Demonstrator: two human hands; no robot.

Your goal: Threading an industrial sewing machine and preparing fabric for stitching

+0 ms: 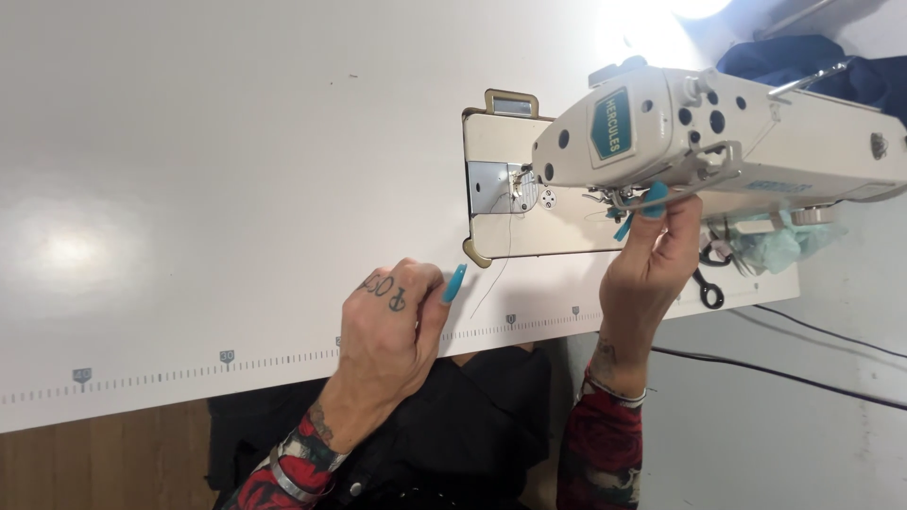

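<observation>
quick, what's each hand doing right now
Left hand: loosely curled, resting on the table edge, holding nothing.
Right hand: fingers up under the sewing machine head; grip cannot be told.

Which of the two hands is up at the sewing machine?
The right hand, its fingers reaching under the sewing machine head. The left hand rests apart on the white table edge.

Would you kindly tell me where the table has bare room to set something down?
The white table is bare left of the sewing machine, above the ruler strip. It is crowded under the machine, around the right hand and scissors.
</observation>
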